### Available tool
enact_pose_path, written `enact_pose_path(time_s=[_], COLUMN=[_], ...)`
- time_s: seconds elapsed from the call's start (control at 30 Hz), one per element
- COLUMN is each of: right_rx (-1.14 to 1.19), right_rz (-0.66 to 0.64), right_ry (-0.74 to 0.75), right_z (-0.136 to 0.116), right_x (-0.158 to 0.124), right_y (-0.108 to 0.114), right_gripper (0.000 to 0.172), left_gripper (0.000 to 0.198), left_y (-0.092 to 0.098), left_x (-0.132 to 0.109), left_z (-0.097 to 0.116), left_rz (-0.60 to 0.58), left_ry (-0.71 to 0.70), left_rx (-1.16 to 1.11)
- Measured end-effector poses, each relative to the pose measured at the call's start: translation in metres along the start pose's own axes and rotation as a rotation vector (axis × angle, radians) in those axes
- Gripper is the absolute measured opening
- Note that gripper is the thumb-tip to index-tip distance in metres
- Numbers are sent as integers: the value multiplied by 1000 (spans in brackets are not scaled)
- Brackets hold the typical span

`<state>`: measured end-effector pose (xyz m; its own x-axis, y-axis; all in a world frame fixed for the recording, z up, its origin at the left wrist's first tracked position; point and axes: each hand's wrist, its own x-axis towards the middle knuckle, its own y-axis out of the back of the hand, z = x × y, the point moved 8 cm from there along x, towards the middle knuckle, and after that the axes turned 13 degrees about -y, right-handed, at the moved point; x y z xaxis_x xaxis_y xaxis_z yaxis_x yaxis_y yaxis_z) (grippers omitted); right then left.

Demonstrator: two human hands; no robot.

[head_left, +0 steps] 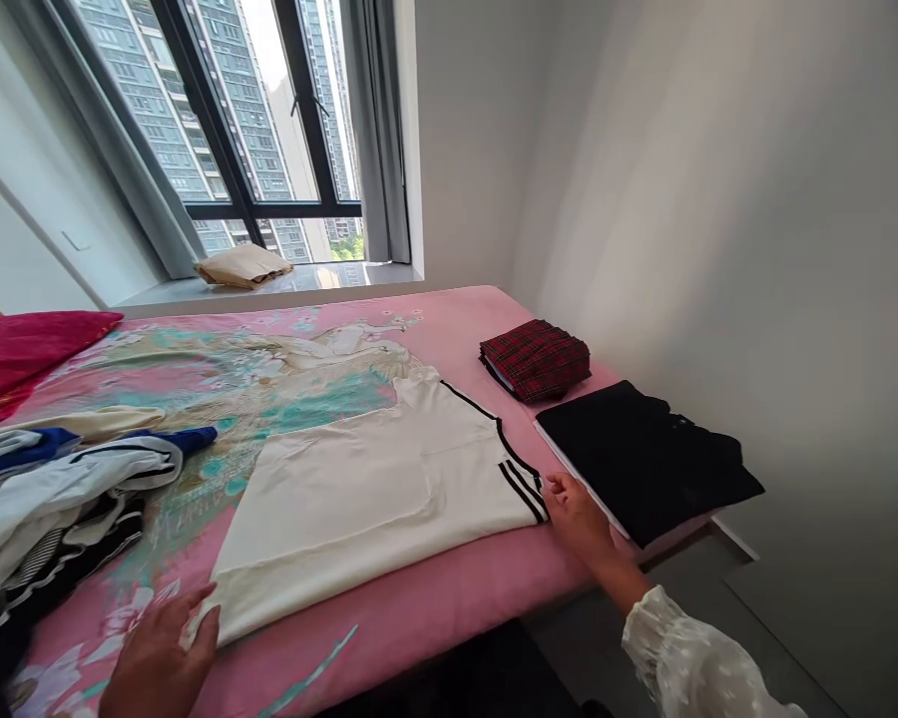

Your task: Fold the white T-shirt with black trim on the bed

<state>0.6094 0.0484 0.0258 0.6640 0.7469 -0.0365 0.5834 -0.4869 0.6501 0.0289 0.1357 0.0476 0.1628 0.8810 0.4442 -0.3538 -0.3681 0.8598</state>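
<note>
Bed [434, 598]: both hands flat on shirt [374, 489].

Small room, daylight only, coming through a big dark-framed window [269, 110] at the far end; high-rise towers [157, 90] fill the view outside. Grey curtain [378, 120] bunched at the window's right edge. Wide white sill [321, 279] below it with a tan folded bundle [243, 265] lying on it. Plain white walls [718, 199], right one in soft shade, far corner brighter. Bed [449, 588] runs from the sill toward the camera, covered in a pink floral sheet [231, 369] with teal print. Red pillow [22, 349] at the left edge. Grey floor [793, 618] in the gap between bed and right wall.
</note>
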Motion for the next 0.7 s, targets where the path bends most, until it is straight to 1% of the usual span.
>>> enact_pose_path(time_s=[0.03, 0.07, 0.1, 0.13, 0.17, 0.2, 0.23, 0.27, 0.3, 0.33, 0.37, 0.43, 0.5, 0.53, 0.6, 0.63, 0.7], right_rx=[-11, -16, -20, -29, -52, -111, -180, -267, -360, -447, -523, -634, -686, -697, -690, -671, -624], right_rz=[56, 87, 76, 37, -11, -83, -160, -239, -312, -360, -383, -373, -341, -321, -269, -234, -186], right_ry=[133, 256, 342, 400, 473, 568, 640, 675, 665, 612, 540, 411, 356, 331, 296, 303, 375], right_z=[-20, -39, -56, -70, -83, -94, -99, -97, -89, -76, -60, -30, -16, -14, -23, -32, -53], right_x=[-12, -27, -41, -54, -66, -78, -86, -90, -87, -80, -69, -48, -36, -34, -35, -38, -47], right_y=[1, -3, -14, -29, -46, -65, -83, -97, -107, -110, -106, -86, -66, -58, -52, -53, -62], right_gripper=[29, 30, 32, 33, 36, 41, 45, 50, 54, 59, 62, 66, 66, 66, 66, 66, 65], left_gripper=[34, 30, 26, 25, 27, 31, 36, 39, 42, 47, 54, 65, 67, 65, 60, 59, 58], left_y=[-4, -12, -23, -37, -53, -70, -86, -101, -113, -122, -127, -128, -123, -119, -113, -110, -101], left_x=[3, 5, 6, 7, 8, 8, 8, 7, 6, 4, 2, -5, -11, -13, -15, -14, -10], left_z=[27, 59, 92, 125, 158, 185, 205, 217, 220, 215, 203, 169, 134, 117, 92, 83, 74], left_rz=[52, 81, 81, 55, 7, -66, -145, -227, -303, -366, -414, -458, -465, -464, -462, -455, -425], left_ry=[-136, -276, -407, -519, -623, -681, -710, -698, -657, -603, -542, -452, -406, -379, -320, -291, -264], left_rx=[-27, -71, -121, -166, -198, -205, -188, -152, -102, -46, 10, 107, 170, 184, 183, 179, 186])
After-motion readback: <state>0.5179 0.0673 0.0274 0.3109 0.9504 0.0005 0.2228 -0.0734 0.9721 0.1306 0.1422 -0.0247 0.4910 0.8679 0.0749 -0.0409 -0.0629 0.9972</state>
